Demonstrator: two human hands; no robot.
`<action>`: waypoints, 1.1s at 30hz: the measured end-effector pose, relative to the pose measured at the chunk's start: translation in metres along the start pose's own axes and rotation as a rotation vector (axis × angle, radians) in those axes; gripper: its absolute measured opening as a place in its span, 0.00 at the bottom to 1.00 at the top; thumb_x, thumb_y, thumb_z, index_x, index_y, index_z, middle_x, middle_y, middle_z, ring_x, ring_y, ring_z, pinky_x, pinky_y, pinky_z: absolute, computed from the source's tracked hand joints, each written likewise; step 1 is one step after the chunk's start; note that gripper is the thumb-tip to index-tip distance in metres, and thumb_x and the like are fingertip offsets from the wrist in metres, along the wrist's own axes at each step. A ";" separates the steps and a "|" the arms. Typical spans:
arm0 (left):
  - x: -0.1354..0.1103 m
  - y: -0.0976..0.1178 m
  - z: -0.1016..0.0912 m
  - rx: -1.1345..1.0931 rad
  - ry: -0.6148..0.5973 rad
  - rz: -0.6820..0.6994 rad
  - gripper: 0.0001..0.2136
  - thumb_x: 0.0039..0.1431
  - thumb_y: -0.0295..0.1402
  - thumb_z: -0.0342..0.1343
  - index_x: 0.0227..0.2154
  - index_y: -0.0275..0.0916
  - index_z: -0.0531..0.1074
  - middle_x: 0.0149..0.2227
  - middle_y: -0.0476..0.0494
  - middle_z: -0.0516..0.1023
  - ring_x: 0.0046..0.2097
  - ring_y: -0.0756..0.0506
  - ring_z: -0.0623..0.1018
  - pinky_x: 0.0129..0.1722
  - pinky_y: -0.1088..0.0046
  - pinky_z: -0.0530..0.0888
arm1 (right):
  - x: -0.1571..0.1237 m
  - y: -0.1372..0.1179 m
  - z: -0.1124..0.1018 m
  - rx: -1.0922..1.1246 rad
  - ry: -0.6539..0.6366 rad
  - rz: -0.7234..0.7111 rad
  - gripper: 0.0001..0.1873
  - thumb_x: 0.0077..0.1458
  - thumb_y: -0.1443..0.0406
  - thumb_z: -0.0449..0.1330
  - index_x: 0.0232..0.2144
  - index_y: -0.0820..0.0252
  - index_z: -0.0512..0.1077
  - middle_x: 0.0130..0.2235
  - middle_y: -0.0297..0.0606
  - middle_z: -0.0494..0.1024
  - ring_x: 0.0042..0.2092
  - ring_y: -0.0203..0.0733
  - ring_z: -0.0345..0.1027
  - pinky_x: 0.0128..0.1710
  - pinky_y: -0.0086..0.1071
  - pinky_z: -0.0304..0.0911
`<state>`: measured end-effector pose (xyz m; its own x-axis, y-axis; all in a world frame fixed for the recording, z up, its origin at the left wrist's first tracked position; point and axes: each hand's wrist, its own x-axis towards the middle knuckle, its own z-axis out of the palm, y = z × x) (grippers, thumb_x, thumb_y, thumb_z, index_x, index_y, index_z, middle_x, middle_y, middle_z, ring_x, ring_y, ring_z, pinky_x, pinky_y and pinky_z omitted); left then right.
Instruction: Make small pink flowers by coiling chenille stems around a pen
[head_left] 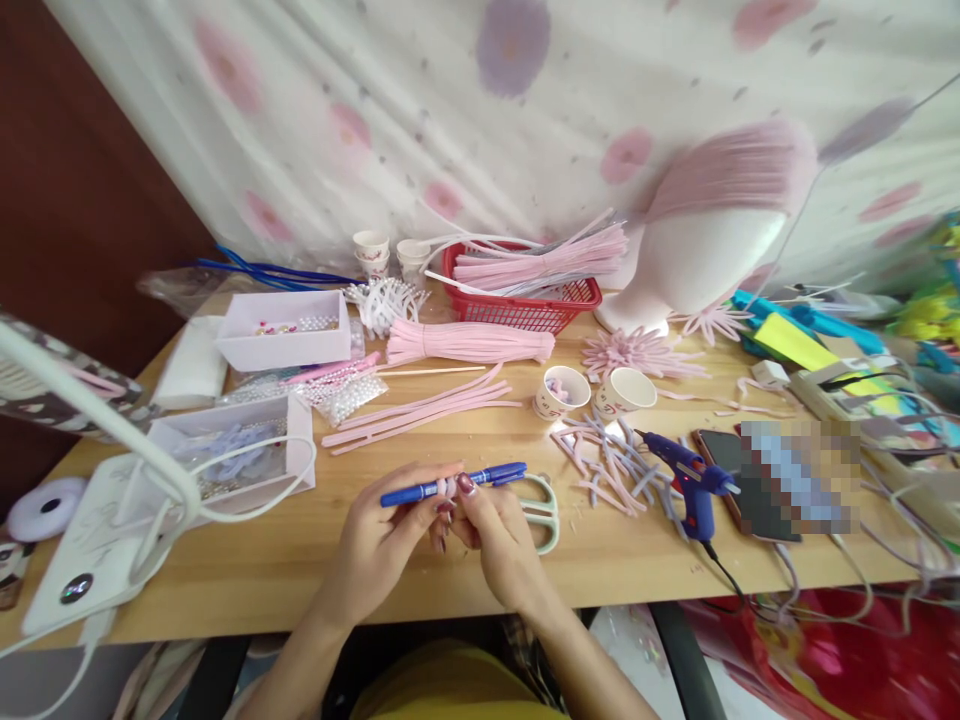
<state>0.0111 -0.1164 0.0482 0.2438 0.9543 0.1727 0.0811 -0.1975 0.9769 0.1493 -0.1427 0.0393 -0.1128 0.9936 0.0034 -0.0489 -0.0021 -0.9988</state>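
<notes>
A blue pen lies level between my two hands, above the front of the table. My left hand is closed on its left part, thumb below and fingers behind. Around the pen's middle sits a short pale pink pipe cleaner, looking wound into a small coil. The thumb and fingers of my right hand pinch at that coil; the fingertips partly hide it. Just behind my right hand, scissors with pale green handles rest on the table, their blades hidden.
Cut pipe cleaner pieces, two paper cups and a blue glue gun lie to the right, beside a phone. Pink pipe cleaner bundles, a red basket and a foam head stand behind. White boxes are left.
</notes>
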 end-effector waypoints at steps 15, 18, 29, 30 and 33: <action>-0.002 -0.004 -0.019 -0.031 -0.159 -0.144 0.06 0.53 0.33 0.61 0.25 0.36 0.75 0.20 0.48 0.77 0.20 0.51 0.76 0.21 0.80 0.73 | 0.011 -0.059 -0.047 -0.771 -0.460 -0.002 0.15 0.63 0.63 0.48 0.27 0.61 0.68 0.24 0.32 0.68 0.25 0.33 0.58 0.28 0.27 0.50; -0.004 -0.004 -0.018 -0.350 -0.242 -0.270 0.11 0.52 0.38 0.63 0.24 0.35 0.72 0.17 0.49 0.76 0.17 0.51 0.74 0.17 0.80 0.72 | 0.019 -0.059 -0.062 -0.439 -0.698 -0.072 0.17 0.64 0.62 0.48 0.26 0.62 0.68 0.26 0.33 0.68 0.26 0.31 0.59 0.28 0.25 0.54; 0.004 -0.006 0.021 -0.795 0.073 -0.356 0.17 0.46 0.44 0.66 0.24 0.36 0.69 0.15 0.53 0.73 0.15 0.54 0.71 0.14 0.84 0.68 | 0.016 0.005 -0.019 0.553 -0.217 0.227 0.24 0.52 0.48 0.59 0.21 0.56 0.55 0.15 0.20 0.48 0.16 0.27 0.37 0.15 0.25 0.38; 0.004 -0.006 0.024 -0.789 0.160 -0.319 0.16 0.46 0.43 0.67 0.26 0.36 0.69 0.16 0.53 0.74 0.16 0.54 0.71 0.15 0.84 0.69 | 0.015 0.007 -0.014 0.542 -0.104 0.192 0.22 0.53 0.50 0.59 0.21 0.56 0.55 0.15 0.20 0.47 0.16 0.27 0.36 0.15 0.24 0.38; 0.003 -0.010 0.030 -0.703 0.289 -0.221 0.14 0.47 0.40 0.67 0.28 0.36 0.71 0.18 0.52 0.74 0.19 0.54 0.71 0.17 0.84 0.68 | 0.007 0.006 -0.004 0.404 0.043 0.090 0.17 0.59 0.54 0.55 0.25 0.59 0.61 0.16 0.21 0.50 0.17 0.27 0.38 0.16 0.25 0.36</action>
<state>0.0399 -0.1180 0.0353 0.0243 0.9944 -0.1028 -0.5548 0.0989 0.8261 0.1519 -0.1356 0.0327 -0.0933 0.9912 -0.0936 -0.4273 -0.1248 -0.8955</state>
